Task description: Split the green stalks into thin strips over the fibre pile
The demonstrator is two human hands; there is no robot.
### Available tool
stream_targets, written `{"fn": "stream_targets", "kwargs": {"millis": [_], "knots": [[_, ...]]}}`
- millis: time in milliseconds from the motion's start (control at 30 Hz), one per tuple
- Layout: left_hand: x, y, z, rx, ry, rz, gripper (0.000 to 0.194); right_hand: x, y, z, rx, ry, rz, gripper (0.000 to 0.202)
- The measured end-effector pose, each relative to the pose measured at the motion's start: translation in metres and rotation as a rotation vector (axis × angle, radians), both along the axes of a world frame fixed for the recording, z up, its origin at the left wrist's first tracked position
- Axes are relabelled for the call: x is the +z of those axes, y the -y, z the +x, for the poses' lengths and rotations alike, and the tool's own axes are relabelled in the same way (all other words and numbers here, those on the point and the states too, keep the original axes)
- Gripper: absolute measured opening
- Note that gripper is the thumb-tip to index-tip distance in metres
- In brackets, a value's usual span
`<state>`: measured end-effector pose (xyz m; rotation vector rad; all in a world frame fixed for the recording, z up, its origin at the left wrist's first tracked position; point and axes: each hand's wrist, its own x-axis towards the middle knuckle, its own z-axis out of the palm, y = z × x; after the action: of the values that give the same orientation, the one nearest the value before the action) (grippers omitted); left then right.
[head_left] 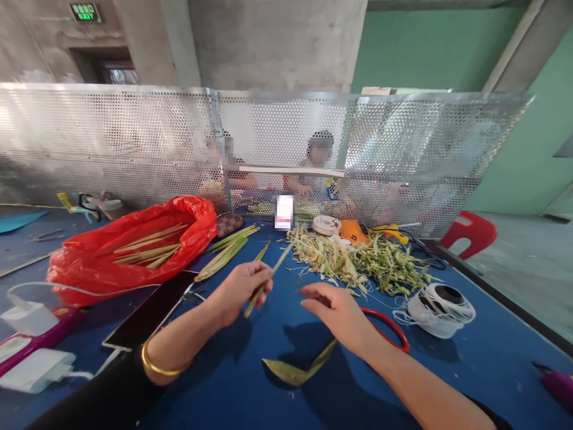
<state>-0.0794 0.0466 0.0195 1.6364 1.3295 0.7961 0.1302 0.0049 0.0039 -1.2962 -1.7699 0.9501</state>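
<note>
My left hand (245, 288) pinches a narrow green leaf strip (282, 260) that looks folded, one end pointing up and away and the other down below my fingers. To its right, my right hand (332, 307) hovers over the table, thumb and fingers apart, with nothing visible between them. Below the hands lies a bent, drying leaf piece (289, 371) on the blue table (250, 397). A red loop (394, 334) is partly hidden behind my right wrist. Several long leaves (228, 254) lie beyond my left hand.
A red plastic bag (102, 263) holds leaf strips at left, near a dark tablet (147, 310) and white chargers (38, 370). Leaf scraps (358, 260) pile at back right, beside a white string bundle (436, 319). A perforated metal screen (277, 131) stands behind; people sit beyond it.
</note>
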Motion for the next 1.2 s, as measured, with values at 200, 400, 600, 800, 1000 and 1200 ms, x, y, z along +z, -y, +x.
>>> {"fn": "stream_targets", "kwargs": {"millis": [200, 400, 600, 800, 1000, 1200], "knots": [[-0.013, 0.034, 0.031, -0.227, 0.268, -0.379, 0.027, 0.001, 0.001, -0.005, -0.059, -0.5, -0.246, 0.024], [-0.011, 0.023, 0.023, -0.228, 0.033, -0.164, 0.025, -0.004, -0.013, 0.011, -0.322, -0.83, -0.299, 0.028], [-0.008, -0.024, -0.027, 0.298, -0.473, 0.303, 0.028, 0.004, -0.027, 0.036, -0.479, -0.881, -0.198, 0.038], [-0.019, -0.044, -0.048, 0.419, -0.658, 0.407, 0.024, 0.004, -0.008, 0.013, -0.177, -0.571, -0.349, 0.03], [-0.032, -0.046, -0.034, 0.283, -0.597, 0.277, 0.017, -0.001, -0.009, 0.01, 0.049, -0.315, -0.359, 0.024], [-0.013, -0.009, 0.016, 0.087, -0.287, 0.267, 0.021, -0.006, -0.012, 0.004, -0.092, -0.349, -0.245, 0.026]]}}
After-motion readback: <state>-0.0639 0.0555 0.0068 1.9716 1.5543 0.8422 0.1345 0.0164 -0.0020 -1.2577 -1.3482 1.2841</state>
